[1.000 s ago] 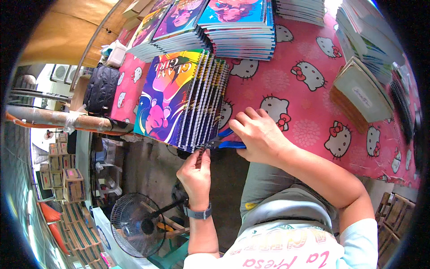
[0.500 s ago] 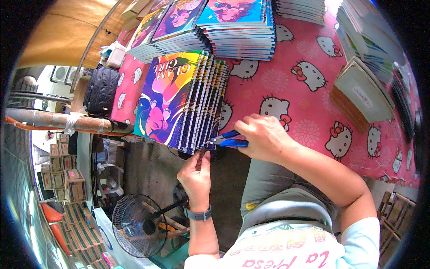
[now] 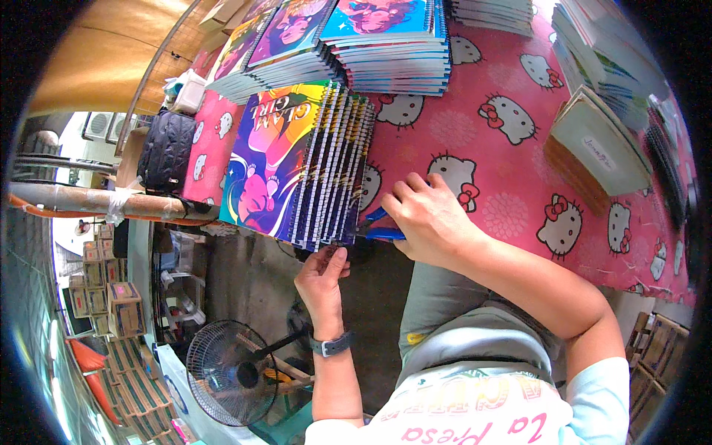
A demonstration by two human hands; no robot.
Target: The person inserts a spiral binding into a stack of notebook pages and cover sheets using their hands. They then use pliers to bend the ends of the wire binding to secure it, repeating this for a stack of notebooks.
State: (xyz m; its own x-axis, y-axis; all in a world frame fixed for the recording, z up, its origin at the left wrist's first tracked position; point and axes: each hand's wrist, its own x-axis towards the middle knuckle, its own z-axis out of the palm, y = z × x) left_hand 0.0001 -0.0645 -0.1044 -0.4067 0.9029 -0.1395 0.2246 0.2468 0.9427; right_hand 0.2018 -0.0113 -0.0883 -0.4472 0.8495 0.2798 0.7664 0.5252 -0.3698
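A pile of spiral notebooks (image 3: pixel 271 159) with colourful illustrated covers lies fanned at the table's near edge, their coil bindings showing in a row along the right side. My left hand (image 3: pixel 320 278), with a dark watch on the wrist, is closed at the lower end of the bindings, thumb and fingers pinching the corner of a notebook. My right hand (image 3: pixel 429 219) grips blue-handled cutting pliers (image 3: pixel 382 233) just right of the same corner. The handles are spread apart; the jaws are hard to make out against the dark bindings.
More stacked notebooks (image 3: pixel 389 63) stand at the back. On the right are a worn card block (image 3: pixel 601 148) and piled sheets (image 3: pixel 604 70). A black bag (image 3: pixel 167 152) sits at the left end of the pink patterned tablecloth (image 3: pixel 504 211). Below stands a fan (image 3: pixel 231 373).
The pliers and my right hand have shifted slightly left and up. My left fingers have changed their hold a little at the notebooks' lower corner.
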